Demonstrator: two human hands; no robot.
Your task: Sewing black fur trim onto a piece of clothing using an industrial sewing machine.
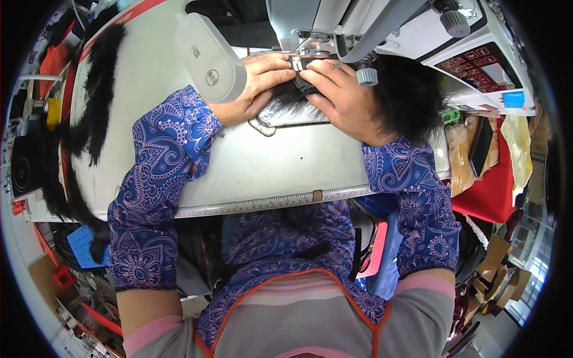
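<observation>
My left hand [256, 89] is at the sewing machine's presser foot [301, 62], fingers curled onto the edge of dark material, partly behind a translucent plastic box [212, 65]. My right hand [343, 101] presses and holds that dark furry piece [289, 100] just right of the foot, thumb lower than the fingers. A mass of black fur [409, 95] lies right of my right hand. Under the work sits a shiny metal plate [289, 119]. The exact grip of both hands on the material is partly hidden.
Black fur strips [95, 89] lie along the table's [245, 170] left side. A control panel [471, 65] is at the upper right, above a phone [480, 146] on brown material and red fabric [489, 197]. Scissors [370, 244] and a blue perforated basket [86, 244] sit below table level.
</observation>
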